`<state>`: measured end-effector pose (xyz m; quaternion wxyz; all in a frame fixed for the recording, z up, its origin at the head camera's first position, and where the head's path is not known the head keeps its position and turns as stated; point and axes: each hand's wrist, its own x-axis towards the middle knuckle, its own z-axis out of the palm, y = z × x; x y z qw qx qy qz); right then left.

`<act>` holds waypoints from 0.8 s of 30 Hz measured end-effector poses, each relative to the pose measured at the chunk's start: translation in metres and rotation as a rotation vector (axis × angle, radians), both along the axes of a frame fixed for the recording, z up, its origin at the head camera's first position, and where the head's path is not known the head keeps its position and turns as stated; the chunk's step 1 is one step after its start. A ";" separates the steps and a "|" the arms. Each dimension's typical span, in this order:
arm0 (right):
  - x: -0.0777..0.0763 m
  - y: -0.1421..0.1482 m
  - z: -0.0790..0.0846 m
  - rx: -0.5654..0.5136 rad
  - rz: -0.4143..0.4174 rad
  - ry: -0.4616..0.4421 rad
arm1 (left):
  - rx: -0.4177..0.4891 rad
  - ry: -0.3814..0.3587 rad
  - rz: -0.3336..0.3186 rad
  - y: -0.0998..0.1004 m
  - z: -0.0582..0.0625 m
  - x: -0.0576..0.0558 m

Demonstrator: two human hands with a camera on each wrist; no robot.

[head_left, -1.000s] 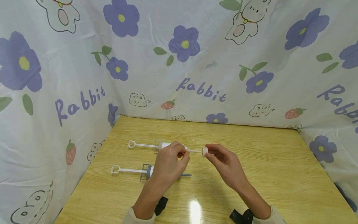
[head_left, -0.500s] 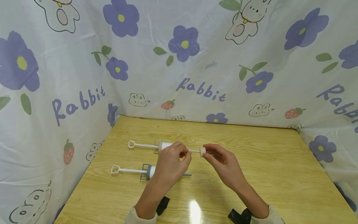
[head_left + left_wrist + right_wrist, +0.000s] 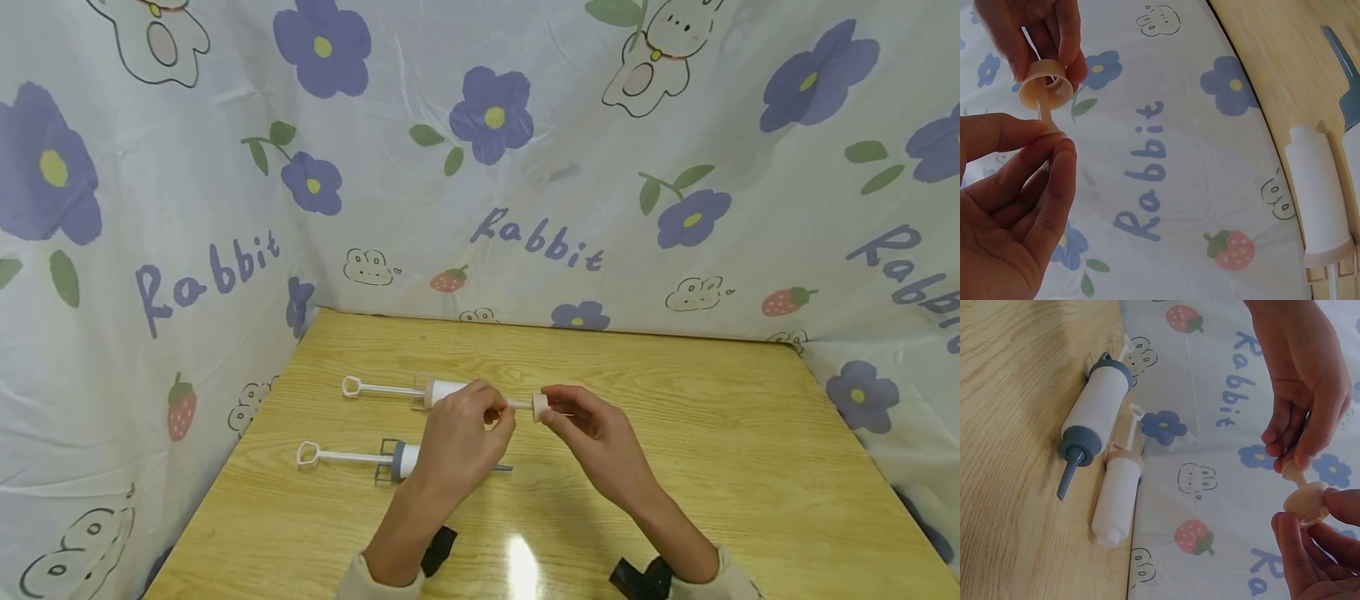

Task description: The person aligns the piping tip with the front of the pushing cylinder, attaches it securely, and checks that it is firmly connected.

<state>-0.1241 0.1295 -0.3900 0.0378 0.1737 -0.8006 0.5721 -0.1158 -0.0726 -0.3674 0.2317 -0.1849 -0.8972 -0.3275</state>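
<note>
My left hand (image 3: pixel 457 437) pinches the flared end of a thin beige nozzle (image 3: pixel 1044 111) between thumb and fingers. My right hand (image 3: pixel 600 442) grips a beige ring cap (image 3: pixel 540 407) by its outside. The nozzle's stem runs into the cap's opening, and a pale thin tip shows beyond it in the left wrist view. Behind the left hand lies a white syringe with a beige collar (image 3: pixel 1116 500); its front end has no nozzle on it. Closer to me lies a second white syringe with a grey-blue collar and nozzle (image 3: pixel 1097 403), partly hidden by the left hand in the head view.
Both syringes lie on the wooden table (image 3: pixel 712 467) with their looped plunger handles pulled out to the left. A printed cloth (image 3: pixel 525 167) hangs around the table's back and sides. Black camera mounts (image 3: pixel 438 550) are worn at both wrists.
The right hand has moved slightly left with the cap, sliding it along the nozzle toward the left hand. Less of the stem shows between the hands. The left hand has shifted slightly right.
</note>
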 end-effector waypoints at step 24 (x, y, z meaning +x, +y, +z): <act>-0.001 -0.002 -0.001 0.008 0.014 0.012 | -0.013 -0.083 -0.118 0.003 0.003 0.002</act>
